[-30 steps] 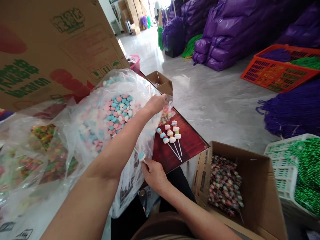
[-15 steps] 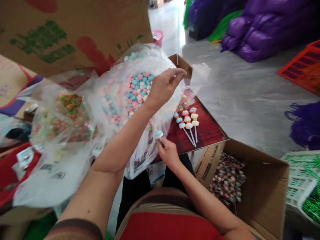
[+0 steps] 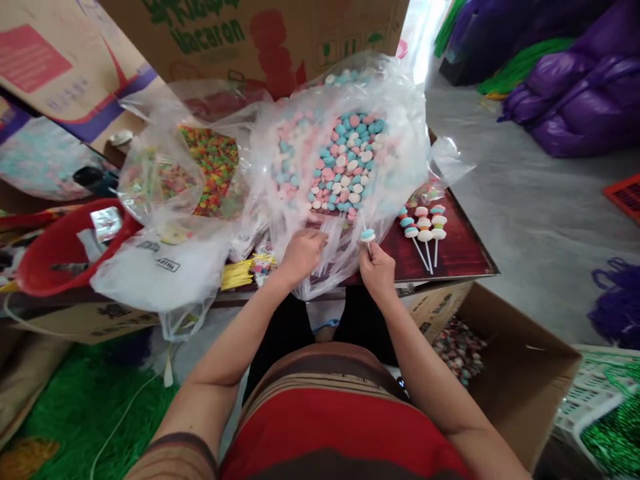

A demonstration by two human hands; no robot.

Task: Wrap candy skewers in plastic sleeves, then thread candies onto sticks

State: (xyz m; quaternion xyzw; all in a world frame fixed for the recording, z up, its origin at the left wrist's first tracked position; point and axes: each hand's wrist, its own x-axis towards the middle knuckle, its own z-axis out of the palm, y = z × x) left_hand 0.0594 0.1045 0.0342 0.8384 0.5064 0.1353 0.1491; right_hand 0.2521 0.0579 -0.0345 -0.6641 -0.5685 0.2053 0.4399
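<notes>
My right hand (image 3: 379, 268) pinches the stick of a candy skewer (image 3: 367, 235) and holds it upright; a blue and white candy piece sits near its top, with the stick's tip poking out above. My left hand (image 3: 301, 255) is at the near edge of a clear plastic bag (image 3: 395, 157), its fingers curled together; whatever they hold is hidden. Inside the bag's opening lie pink, blue and white candies (image 3: 345, 163). Several white sticks (image 3: 325, 263) show through the plastic beside my left hand. To the right, three finished-looking candy skewers (image 3: 424, 227) lie on the dark red table (image 3: 470, 250).
Left of the candies is a bag of small orange and green gummies (image 3: 215, 160), then a red basin (image 3: 45, 260). Yellow ties (image 3: 237, 274) lie at the table edge. A cardboard box (image 3: 525, 360) holding wrapped sweets stands below right. A large carton (image 3: 310, 40) rises behind.
My left hand has come down and left from above the bag's right side to its near edge. My right hand still holds the candy skewer. The view has turned left.
</notes>
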